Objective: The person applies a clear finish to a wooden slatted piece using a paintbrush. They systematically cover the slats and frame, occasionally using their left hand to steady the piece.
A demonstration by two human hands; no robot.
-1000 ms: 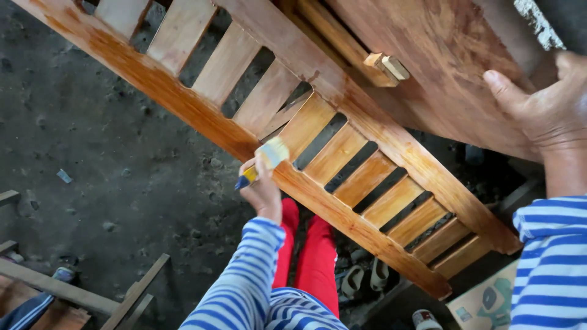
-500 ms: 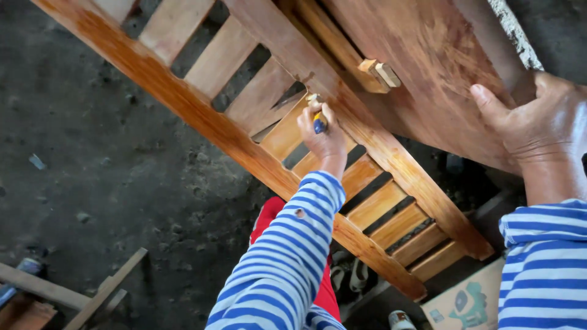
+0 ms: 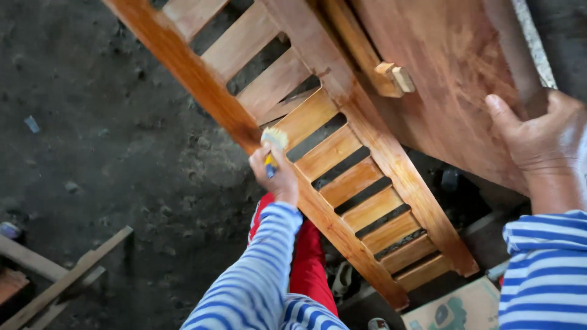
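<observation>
My left hand (image 3: 279,178) grips a small paintbrush (image 3: 273,145) with pale bristles and a blue-and-yellow handle. The bristles press on the outer rail of a slatted wooden frame (image 3: 351,177), where a slat meets the rail. The frame runs diagonally from top left to bottom right, and its wood looks glossy orange-brown. My right hand (image 3: 541,137) lies flat on a broad reddish wooden panel (image 3: 449,79) at the right, thumb spread and fingers over its edge. Both sleeves are striped blue and white.
A small wooden block (image 3: 396,76) juts from a bar beside the panel. Below the frame are my red trousers (image 3: 306,263) and a cardboard box (image 3: 455,308). Loose wooden battens (image 3: 58,281) lie at bottom left on the dark dirt floor (image 3: 104,134).
My left hand carried the brush from the outer rail up to the slats near the inner rail, then back down to the outer rail. The right hand has stayed on the panel.
</observation>
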